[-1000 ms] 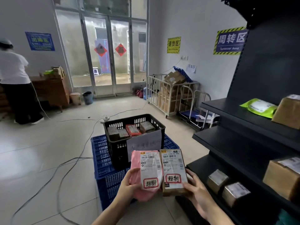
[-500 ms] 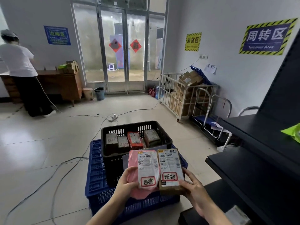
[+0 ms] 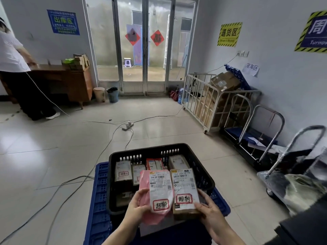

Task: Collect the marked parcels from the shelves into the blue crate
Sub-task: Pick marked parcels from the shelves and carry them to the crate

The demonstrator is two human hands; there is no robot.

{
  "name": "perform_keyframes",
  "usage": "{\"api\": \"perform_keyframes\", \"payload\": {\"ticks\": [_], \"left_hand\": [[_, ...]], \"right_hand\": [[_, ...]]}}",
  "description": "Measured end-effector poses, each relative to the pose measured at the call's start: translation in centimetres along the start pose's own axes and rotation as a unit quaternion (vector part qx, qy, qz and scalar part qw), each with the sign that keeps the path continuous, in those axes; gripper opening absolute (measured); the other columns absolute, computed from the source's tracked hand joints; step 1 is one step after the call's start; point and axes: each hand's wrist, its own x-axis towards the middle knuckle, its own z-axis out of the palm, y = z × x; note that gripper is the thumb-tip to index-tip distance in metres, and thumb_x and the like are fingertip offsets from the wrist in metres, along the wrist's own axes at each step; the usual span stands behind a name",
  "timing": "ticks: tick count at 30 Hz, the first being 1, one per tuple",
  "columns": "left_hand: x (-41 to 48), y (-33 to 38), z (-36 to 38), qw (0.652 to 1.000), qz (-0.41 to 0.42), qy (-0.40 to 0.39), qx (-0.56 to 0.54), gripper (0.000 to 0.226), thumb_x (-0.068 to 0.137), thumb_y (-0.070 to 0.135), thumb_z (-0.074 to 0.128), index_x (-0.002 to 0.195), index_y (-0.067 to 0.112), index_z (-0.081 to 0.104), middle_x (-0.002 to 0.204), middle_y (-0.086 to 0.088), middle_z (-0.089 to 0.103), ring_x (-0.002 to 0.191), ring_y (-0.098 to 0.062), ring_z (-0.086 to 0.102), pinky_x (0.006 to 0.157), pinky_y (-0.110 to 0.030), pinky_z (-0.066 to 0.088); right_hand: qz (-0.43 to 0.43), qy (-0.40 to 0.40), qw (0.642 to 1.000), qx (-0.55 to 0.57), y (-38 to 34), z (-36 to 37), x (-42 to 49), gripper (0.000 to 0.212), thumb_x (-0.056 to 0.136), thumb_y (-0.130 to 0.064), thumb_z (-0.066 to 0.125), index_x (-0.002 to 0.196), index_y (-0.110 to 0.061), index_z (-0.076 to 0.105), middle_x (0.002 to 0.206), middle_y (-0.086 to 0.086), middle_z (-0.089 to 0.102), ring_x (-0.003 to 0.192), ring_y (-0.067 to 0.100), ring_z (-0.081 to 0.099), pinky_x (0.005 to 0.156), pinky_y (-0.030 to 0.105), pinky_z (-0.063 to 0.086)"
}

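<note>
Two parcels were held side by side, touching, above the near edge of a black basket (image 3: 203, 167), which sat on a blue crate (image 3: 99, 195). The left hand (image 3: 137, 207) gripped the pink mailer (image 3: 146, 195) by its lower left edge; the right hand (image 3: 210, 209) clasped the brown box (image 3: 184, 212) at its lower right corner. Both labels faced up, each with a red-framed handwritten sticker. Four more parcels stood inside the basket. Cables crossed the tiled floor (image 3: 53, 156) beyond.
</note>
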Motion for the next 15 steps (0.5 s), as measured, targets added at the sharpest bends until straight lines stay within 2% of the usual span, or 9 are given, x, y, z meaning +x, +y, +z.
{"api": "perform_keyframes", "payload": {"ticks": [4,6,8,11,15], "left_hand": [[6.6,1.4,-1.9,1.0,-0.02,-0.005,-0.001,0.052,0.075,-0.025,0.046,0.106,0.015,0.059,0.116,-0.007,0.062,0.108,-0.036,0.059,0.09,-0.049,0.05],[9.2,1.7,-2.4,1.0,-0.025,-0.005,0.002,0.052,0.075,-0.025,0.046,0.105,0.015,0.059,0.115,-0.008,0.063,0.109,-0.037,0.059,0.094,-0.051,0.048],[11.2,2.0,-2.8,0.999,-0.039,-0.005,-0.012,0.053,0.074,-0.027,0.045,0.105,0.013,0.059,0.116,-0.013,0.063,0.109,-0.039,0.059,0.09,-0.051,0.051],[13.8,1.9,-3.6,0.997,-0.063,0.005,-0.054,0.052,0.073,-0.031,0.041,0.103,0.008,0.058,0.114,-0.019,0.062,0.11,-0.043,0.057,0.073,-0.042,0.054],[16.5,1.6,-4.6,0.994,-0.067,0.038,-0.079,0.051,0.073,-0.031,0.042,0.1,0.009,0.058,0.109,-0.012,0.061,0.108,-0.042,0.057,0.076,-0.046,0.055]], "right_hand": [[0.023,0.011,1.0,-0.01,0.3,2.3,6.5,0.052,0.082,0.006,0.059,0.127,-0.019,0.05,0.121,0.029,0.057,0.116,0.044,0.052,0.102,0.055,0.041],[0.036,0.017,0.999,-0.015,0.3,2.9,9.0,0.049,0.083,0.006,0.058,0.124,-0.019,0.05,0.119,0.027,0.059,0.116,0.043,0.052,0.103,0.054,0.04],[0.051,0.024,0.998,-0.019,0.3,3.4,11.5,0.044,0.083,0.008,0.057,0.117,-0.02,0.054,0.113,0.026,0.064,0.11,0.042,0.057,0.099,0.052,0.043],[0.069,0.035,0.997,-0.028,0.1,3.8,15.2,0.038,0.084,0.008,0.056,0.109,-0.021,0.057,0.101,0.024,0.069,0.096,0.04,0.064,0.084,0.045,0.051],[0.086,0.062,0.992,-0.068,0.4,3.3,20.2,0.035,0.087,0.005,0.055,0.113,-0.017,0.052,0.104,0.024,0.067,0.094,0.037,0.066,0.075,0.042,0.054]]}}
